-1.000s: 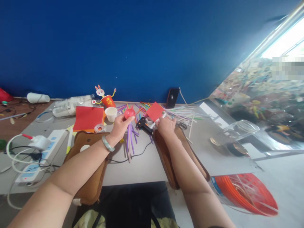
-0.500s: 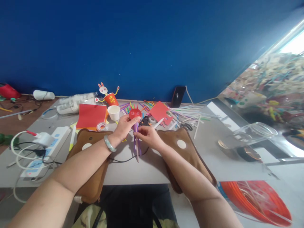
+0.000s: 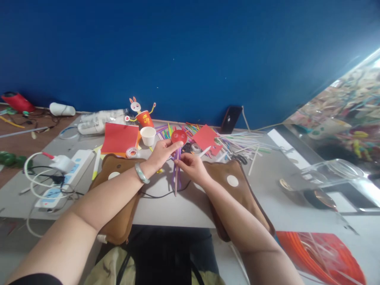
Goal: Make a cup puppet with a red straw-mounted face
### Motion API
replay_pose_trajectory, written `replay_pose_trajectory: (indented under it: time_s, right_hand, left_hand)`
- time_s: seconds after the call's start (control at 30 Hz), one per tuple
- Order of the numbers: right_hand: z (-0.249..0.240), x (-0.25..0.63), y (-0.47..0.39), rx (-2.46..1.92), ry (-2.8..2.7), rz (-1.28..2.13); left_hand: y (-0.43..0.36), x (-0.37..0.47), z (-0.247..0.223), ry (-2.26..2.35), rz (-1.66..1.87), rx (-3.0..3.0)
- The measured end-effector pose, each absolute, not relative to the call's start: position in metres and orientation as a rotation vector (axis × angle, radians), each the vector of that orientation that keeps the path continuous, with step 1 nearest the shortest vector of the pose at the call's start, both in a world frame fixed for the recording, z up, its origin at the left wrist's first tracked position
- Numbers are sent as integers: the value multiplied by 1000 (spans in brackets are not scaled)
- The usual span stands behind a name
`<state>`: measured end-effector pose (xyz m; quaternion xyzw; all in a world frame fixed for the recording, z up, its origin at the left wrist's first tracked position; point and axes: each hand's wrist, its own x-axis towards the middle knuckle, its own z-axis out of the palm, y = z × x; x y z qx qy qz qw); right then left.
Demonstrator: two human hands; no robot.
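My left hand [image 3: 164, 152] pinches a red paper head [image 3: 179, 136] with small ears, thumb on its front near the lower edge. Below the head hang purple strips and a paler stick [image 3: 176, 184], roughly upright above the table. With fingers closed, my right hand [image 3: 191, 166] grips the strips and stick just under the head. How the head is joined to them is hidden behind my fingers. A white paper cup [image 3: 147, 136] stands just beyond my left hand. Behind it is a red cup [image 3: 144, 118] with a rabbit head and two yellow arms.
Brown cushioned pads [image 3: 233, 194] lie under both forearms. Red paper sheets [image 3: 120, 138], a tape roll [image 3: 132, 152], scissors [image 3: 242, 159] and many coloured sticks [image 3: 234, 139] cover the back. A power strip [image 3: 67, 178] with cables lies left; a phone [image 3: 230, 119] leans on the blue wall.
The view has shifted slightly, so most things appear a little further right. Both hands keep their hold on the red head and purple strips, with little other change.
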<state>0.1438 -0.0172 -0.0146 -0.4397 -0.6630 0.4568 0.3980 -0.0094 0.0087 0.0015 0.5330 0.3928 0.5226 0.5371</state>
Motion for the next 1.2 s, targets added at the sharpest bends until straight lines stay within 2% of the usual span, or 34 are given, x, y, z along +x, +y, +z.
replay_pose_trajectory:
  time_s: [0.5,0.9,1.2]
  right_hand:
    - [-10,145,-21,-1134,-1705,1140]
    - [-8,145,-21,-1137,-1675,1039]
    - [-8,145,-21,-1153,-1654,1124]
  left_hand:
    - [4,-6,4,937,1370,1242]
    - [6,-6,-2,860,1301,1323]
    - [6,-7,3,883,1316,1217]
